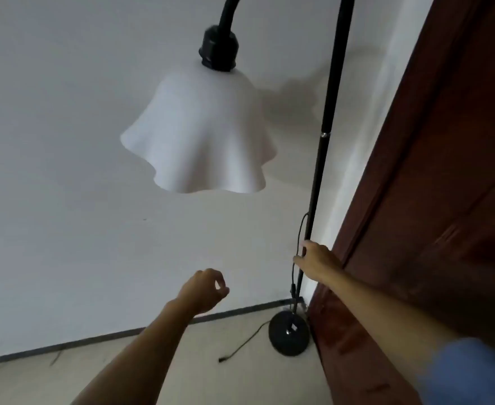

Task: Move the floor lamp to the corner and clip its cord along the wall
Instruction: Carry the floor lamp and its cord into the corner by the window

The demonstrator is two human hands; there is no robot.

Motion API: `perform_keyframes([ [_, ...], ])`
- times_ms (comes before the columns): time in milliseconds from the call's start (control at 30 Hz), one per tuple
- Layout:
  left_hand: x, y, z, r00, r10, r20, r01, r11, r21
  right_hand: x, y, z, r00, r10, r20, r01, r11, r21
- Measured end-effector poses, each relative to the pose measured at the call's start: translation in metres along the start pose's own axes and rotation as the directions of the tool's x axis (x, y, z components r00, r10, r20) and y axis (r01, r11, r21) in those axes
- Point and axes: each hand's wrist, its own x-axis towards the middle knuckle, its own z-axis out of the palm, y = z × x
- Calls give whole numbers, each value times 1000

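A black floor lamp stands in the corner between a white wall and a dark red door. Its thin pole (pixel 323 147) rises from a round black base (pixel 288 334) on the floor. A wavy white shade (pixel 202 135) hangs from the curved neck. My right hand (pixel 316 260) grips the pole low down, with the thin black cord (pixel 301 229) running beside it. The cord trails from the base across the floor and ends in a plug (pixel 222 359). My left hand (pixel 205 290) hovers left of the pole, fingers loosely curled, holding nothing.
The dark red wooden door (pixel 444 200) fills the right side, close against the lamp base. A dark skirting strip (pixel 94 337) runs along the foot of the white wall. The floor (pixel 211 381) is pale.
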Motion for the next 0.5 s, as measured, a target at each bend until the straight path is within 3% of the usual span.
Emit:
perform_keyframes([
  [100, 12, -8, 11, 999, -40, 32, 40, 999, 2, 16, -2, 20, 999, 53, 6, -53, 999, -7],
  [267, 27, -33, 27, 993, -78, 91, 81, 996, -22, 35, 4, 52, 988, 134, 78, -146, 972, 186],
  [433, 50, -63, 44, 983, -91, 162, 99, 994, -44, 29, 19, 98, 968, 243, 65, -250, 900, 357],
  [500, 55, -74, 50, 978, -86, 192, 96, 994, -45, 15, 20, 110, 944, 307, 124, -327, 814, 480],
])
